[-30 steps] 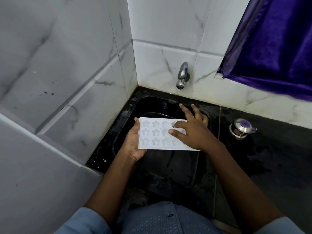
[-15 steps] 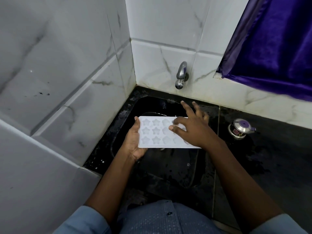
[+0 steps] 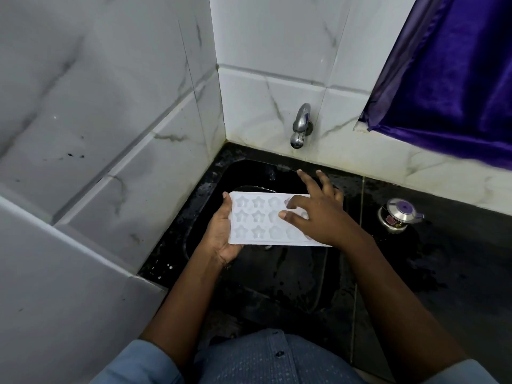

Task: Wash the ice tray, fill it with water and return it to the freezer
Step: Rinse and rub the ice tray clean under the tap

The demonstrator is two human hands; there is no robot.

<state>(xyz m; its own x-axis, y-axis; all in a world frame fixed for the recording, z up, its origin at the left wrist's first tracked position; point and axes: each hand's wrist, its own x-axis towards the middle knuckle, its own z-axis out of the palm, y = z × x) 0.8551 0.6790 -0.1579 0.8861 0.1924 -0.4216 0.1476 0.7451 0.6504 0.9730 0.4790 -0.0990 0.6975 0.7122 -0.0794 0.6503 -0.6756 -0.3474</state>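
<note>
Washing step: my left hand clamps the ice tray level over the sink; my right hand, open, rubs its moulds. I'd scrub each star before opening the tap.

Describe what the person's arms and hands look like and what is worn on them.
Both forearms are bare. The light blue sleeves are pushed up near the elbows on both arms. The left hand and right hand wear no gloves, and no rings, watch or bracelets show. The fingers are bare, with short nails.
</note>
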